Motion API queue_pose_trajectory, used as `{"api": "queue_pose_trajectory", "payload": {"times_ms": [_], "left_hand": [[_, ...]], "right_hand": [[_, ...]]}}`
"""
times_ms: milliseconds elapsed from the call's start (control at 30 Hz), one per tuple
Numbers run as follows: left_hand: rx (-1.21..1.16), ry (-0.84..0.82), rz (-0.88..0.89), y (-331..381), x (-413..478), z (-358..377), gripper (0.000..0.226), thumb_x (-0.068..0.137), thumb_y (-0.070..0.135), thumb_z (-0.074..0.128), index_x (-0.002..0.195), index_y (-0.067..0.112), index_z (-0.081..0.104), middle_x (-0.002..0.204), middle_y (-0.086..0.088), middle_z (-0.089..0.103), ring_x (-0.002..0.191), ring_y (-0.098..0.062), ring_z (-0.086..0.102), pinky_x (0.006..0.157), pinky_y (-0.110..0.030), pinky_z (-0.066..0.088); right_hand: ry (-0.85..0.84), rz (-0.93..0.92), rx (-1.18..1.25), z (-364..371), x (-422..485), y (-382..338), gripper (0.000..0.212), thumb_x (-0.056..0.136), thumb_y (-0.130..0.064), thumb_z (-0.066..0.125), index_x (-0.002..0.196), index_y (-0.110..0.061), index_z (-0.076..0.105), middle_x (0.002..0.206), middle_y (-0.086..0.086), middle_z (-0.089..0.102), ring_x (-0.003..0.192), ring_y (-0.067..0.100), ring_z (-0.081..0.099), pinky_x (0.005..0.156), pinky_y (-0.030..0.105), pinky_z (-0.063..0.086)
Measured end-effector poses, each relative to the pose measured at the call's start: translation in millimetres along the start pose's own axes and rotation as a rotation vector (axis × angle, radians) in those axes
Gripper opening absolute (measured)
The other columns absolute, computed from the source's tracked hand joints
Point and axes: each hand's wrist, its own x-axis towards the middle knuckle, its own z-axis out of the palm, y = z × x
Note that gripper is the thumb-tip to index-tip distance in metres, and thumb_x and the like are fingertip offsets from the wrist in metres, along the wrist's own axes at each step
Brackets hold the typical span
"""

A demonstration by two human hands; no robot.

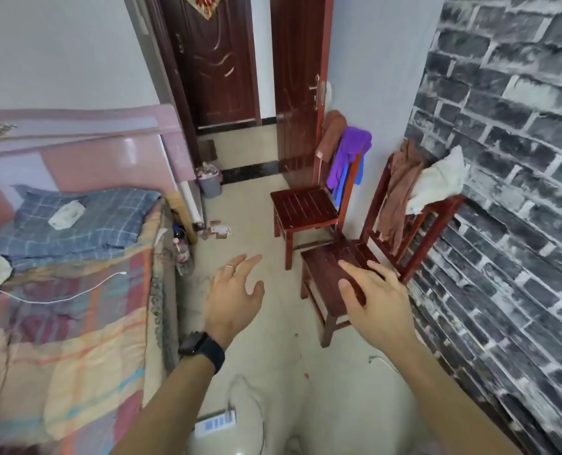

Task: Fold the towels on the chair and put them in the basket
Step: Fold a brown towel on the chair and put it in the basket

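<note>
Left hand [237, 300] and right hand [378, 307] wide, empty. Chair [322, 269] below right hand, towels [437, 182] on its back beyond. Bin [210, 189] past left hand, full of trash [205, 170].

Glossy slatted wooden chair [335, 257]; soft cloth towels [401, 195]; shiny tile floor [250, 218].

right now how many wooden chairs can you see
2. The far dark red wooden chair stands by the open brown door; the near dark red wooden chair is beside the grey brick-pattern wall. No others seem hidden.
</note>
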Motion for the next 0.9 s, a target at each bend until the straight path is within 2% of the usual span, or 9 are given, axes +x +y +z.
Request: {"api": "queue_pose_trajectory", "payload": {"times_ms": [267,500,600,733,900], "left_hand": [[-0.016,-0.008,-0.047,-36,118,33,0.051,0.094,0.040,0.054,0.144,0.038,0.044,0.150,0.001,0.047,0.137,-0.021,0.042,0.113,-0.045,0.036],[-0.016,-0.027,-0.035,-65,269,37,0.050,0.095,0.041,0.051,0.144,0.039,0.044,0.147,0.002,0.050,0.134,-0.022,0.043,0.111,-0.046,0.037],[-0.025,-0.028,-0.019,-78,334,36,0.050,0.091,0.042,0.048,0.141,0.040,0.047,0.141,0.002,0.056,0.130,-0.023,0.048,0.107,-0.047,0.042],[-0.014,-0.032,0.022,-88,409,44,0.050,0.091,0.038,0.049,0.141,0.036,0.049,0.143,-0.001,0.054,0.132,-0.026,0.047,0.108,-0.048,0.040],[-0.016,-0.092,0.038,-95,507,75,0.050,0.094,0.035,0.055,0.143,0.039,0.045,0.147,0.002,0.050,0.136,-0.023,0.042,0.113,-0.045,0.036]], "right_hand": [[-0.012,-0.062,-0.071,73,121,18,0.032,0.097,-0.042,0.051,0.121,-0.033,0.070,0.118,-0.011,0.072,0.126,0.023,0.056,0.099,0.051,0.050],[-0.047,-0.060,-0.043,136,262,26,0.036,0.098,-0.046,0.047,0.121,-0.033,0.071,0.120,-0.012,0.071,0.126,0.021,0.056,0.099,0.050,0.050],[-0.084,-0.031,-0.019,156,315,29,0.040,0.099,-0.049,0.043,0.125,-0.033,0.069,0.122,-0.014,0.070,0.129,0.021,0.055,0.101,0.052,0.048],[-0.096,0.035,0.008,181,379,38,0.044,0.099,-0.051,0.040,0.129,-0.033,0.066,0.125,-0.013,0.069,0.133,0.021,0.051,0.107,0.053,0.044],[-0.064,0.159,0.032,226,456,70,0.047,0.097,-0.054,0.038,0.130,-0.034,0.065,0.115,-0.011,0.072,0.133,0.023,0.050,0.107,0.053,0.043]]}}
